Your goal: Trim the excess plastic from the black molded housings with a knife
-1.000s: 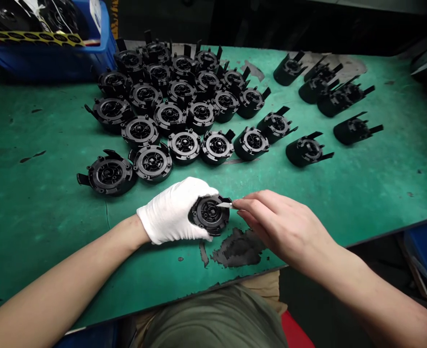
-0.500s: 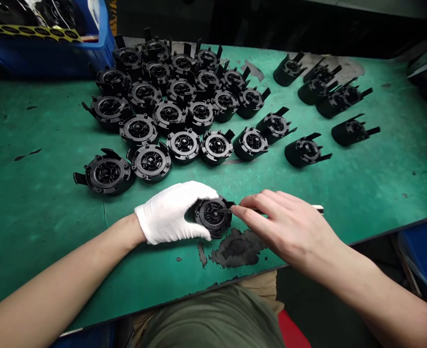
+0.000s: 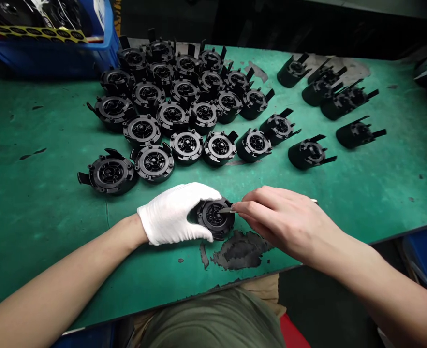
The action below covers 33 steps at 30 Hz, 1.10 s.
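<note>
The white-gloved left hand curls around a round black plastic housing, clamping it at six o'clock on the green table, seemingly to steady it. The bare right hand pinches a small blade between its fingers, tip over the housing's centre. Rows of matching housings spread from ten to two o'clock, with a blue crate at eleven.
</note>
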{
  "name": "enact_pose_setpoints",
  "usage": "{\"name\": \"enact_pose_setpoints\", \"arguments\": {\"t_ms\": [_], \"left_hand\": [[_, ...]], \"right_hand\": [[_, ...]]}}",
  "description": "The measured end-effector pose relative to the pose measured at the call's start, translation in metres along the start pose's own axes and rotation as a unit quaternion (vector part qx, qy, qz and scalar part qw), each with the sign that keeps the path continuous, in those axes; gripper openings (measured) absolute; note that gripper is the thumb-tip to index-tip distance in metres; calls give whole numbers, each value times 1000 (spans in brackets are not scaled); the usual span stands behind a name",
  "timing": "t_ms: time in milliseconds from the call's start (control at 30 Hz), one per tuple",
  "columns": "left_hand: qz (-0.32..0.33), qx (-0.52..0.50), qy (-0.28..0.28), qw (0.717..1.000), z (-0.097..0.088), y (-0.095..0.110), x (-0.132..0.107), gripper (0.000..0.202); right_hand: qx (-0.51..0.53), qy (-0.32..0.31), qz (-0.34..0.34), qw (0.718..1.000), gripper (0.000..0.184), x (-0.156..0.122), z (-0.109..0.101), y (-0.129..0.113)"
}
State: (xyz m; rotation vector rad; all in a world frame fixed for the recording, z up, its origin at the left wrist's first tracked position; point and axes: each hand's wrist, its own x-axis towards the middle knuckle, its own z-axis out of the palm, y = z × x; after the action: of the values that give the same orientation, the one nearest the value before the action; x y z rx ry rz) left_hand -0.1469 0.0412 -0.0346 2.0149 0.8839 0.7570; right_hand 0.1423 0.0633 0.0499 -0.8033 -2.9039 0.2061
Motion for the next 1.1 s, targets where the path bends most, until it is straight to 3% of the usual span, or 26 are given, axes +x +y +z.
{"name": "enact_pose_setpoints", "arguments": {"t_ms": [200, 367, 800, 1100], "left_hand": [[4, 4, -1, 1000, -1, 1, 0, 70], [13, 6, 6, 1000, 0, 1, 0, 69], [0, 2, 1, 1000, 2, -3, -3, 72], [-10, 0, -8, 1000, -1, 2, 1, 65]], "right_hand": [[-90, -25, -79, 992, 32, 7, -8, 15], [-78, -33, -129, 988, 34, 19, -8, 27], [-54, -90, -152, 983, 27, 33, -23, 21], [-78, -88, -183, 976, 20, 41, -23, 20]]}}
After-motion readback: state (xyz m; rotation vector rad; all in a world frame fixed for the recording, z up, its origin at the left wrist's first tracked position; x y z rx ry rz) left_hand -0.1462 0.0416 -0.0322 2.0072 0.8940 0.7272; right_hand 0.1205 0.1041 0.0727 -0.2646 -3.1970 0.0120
